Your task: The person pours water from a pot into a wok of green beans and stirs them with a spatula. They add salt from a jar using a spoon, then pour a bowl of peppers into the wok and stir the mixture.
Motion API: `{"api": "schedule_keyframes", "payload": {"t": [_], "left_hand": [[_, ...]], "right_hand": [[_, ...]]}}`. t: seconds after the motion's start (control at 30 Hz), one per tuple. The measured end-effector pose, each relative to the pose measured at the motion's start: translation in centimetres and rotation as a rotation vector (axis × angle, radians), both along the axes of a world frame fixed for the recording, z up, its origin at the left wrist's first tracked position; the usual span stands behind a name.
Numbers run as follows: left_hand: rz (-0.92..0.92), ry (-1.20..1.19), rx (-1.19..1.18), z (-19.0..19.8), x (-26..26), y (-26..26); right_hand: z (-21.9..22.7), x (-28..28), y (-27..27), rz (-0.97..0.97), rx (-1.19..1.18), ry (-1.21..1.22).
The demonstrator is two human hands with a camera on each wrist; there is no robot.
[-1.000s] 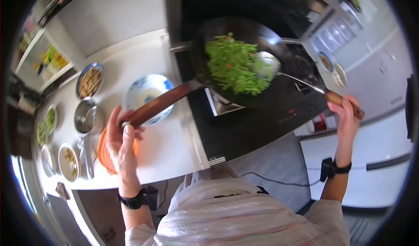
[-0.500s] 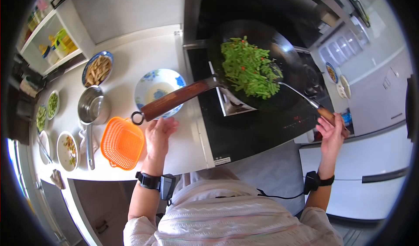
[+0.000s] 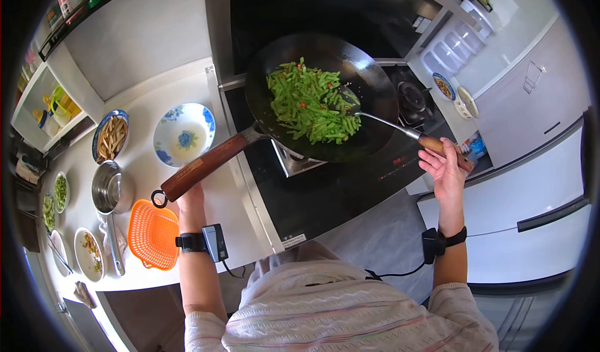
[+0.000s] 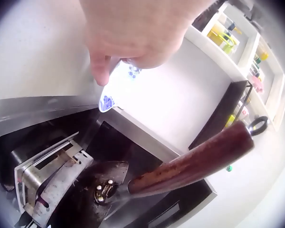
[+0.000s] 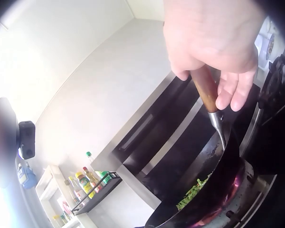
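My right hand [image 3: 445, 167] grips the wooden handle of a metal ladle [image 3: 390, 124], its head in chopped green vegetables with red bits [image 3: 312, 105]. They lie in a black wok [image 3: 378, 111] on the stove, and the wok's wooden handle [image 3: 203, 165] juts left over the counter. Below that handle, my left hand [image 3: 191, 199] reaches to the near rim of a blue-flowered white bowl [image 3: 184, 135]; the handle hides its fingers in the head view. In the left wrist view the bowl [image 4: 118, 88] sticks out between thumb and palm, with the wok handle [image 4: 194, 159] apart from the hand.
An orange basket [image 3: 153, 236] stands beside my left forearm. Left of it are a steel saucepan [image 3: 112, 189], a plate of pale strips [image 3: 111, 136] and several small bowls. A second burner [image 3: 412, 99] is right of the wok.
My left hand has left the wok handle and moved down and under it to the bowl's rim. My right hand keeps its grip on the ladle. The head view has shifted.
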State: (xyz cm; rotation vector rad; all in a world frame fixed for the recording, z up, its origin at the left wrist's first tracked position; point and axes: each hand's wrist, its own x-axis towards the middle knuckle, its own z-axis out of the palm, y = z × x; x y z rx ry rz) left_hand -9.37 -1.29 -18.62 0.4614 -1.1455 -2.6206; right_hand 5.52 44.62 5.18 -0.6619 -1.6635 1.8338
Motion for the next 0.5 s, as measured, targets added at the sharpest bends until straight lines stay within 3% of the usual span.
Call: {"api": "schedule_keyframes", "payload": {"t": [0.1,0.23,0.3,0.33,0.4,0.47,0.5], "left_hand": [[-0.128,0.210,0.025,-1.7,-1.9,-1.5],[-0.120,0.058,-0.006,-2.8,-4.1,-2.1],[-0.183,0.068,0.257,1.1,-1.4,-1.1],[-0.188,0.072,0.253,3.2,0.0,-0.7],[-0.275,0.077,0.196,6.8,3.1,-0.5],[-0.375,-0.024,-0.034,9.9,5.6,-1.7],[-0.381,-0.026,-0.037,9.9,5.4,-1.7]], "right_hand": [[0.5,-0.2,0.8,0.119,-0.045,-0.016],[2.4,-1.5,1.3,0.182,0.073,0.072],[4.8,-2.4,1.7,0.212,0.182,0.066],[6.2,-3.0,1.9,0.244,0.287,0.055],[9.5,-3.7,2.3,0.237,0.450,-0.007],[13.4,-4.3,3.4,0.331,0.597,-0.127],[13.3,-4.2,3.5,0.326,0.593,-0.130]]}}
